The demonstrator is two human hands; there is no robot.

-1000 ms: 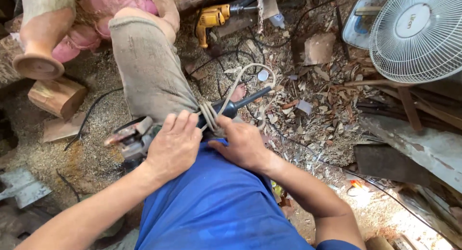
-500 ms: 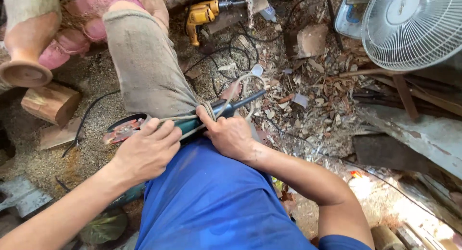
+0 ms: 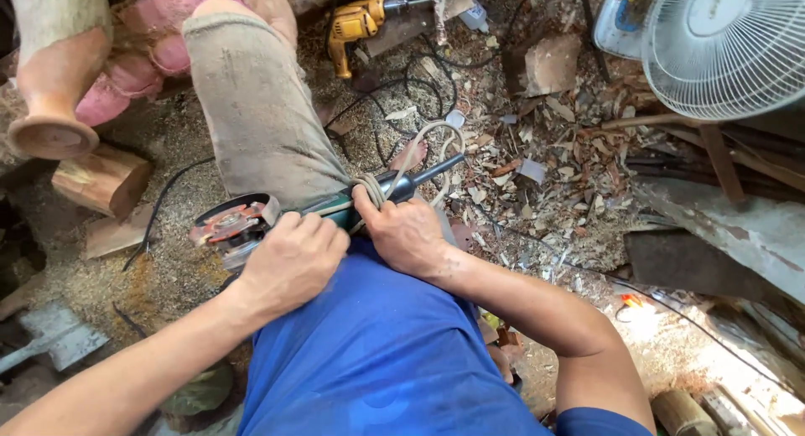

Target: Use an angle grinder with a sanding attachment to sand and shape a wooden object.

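An angle grinder (image 3: pixel 243 222) with a teal body and a reddish disc lies across my lap. My left hand (image 3: pixel 289 264) grips its body just behind the head. My right hand (image 3: pixel 407 233) is closed on the rear of the handle, where a pale cord (image 3: pixel 411 155) is wound in several turns and loops off toward the floor. The black rear handle (image 3: pixel 423 174) sticks out beyond my right hand. My knee in grey shorts (image 3: pixel 251 109) is just above the tool.
A yellow drill (image 3: pixel 356 27) lies on the floor at the top. A white fan (image 3: pixel 729 46) stands at top right. Wood chips (image 3: pixel 545 168) and black cables litter the ground. A wooden block (image 3: pixel 101 178) and a turned wooden piece (image 3: pixel 54 84) are at left.
My left hand slid right along the grinder, onto the body behind the head. The grinder's disc end tilted up slightly. My right hand stayed on the corded handle.
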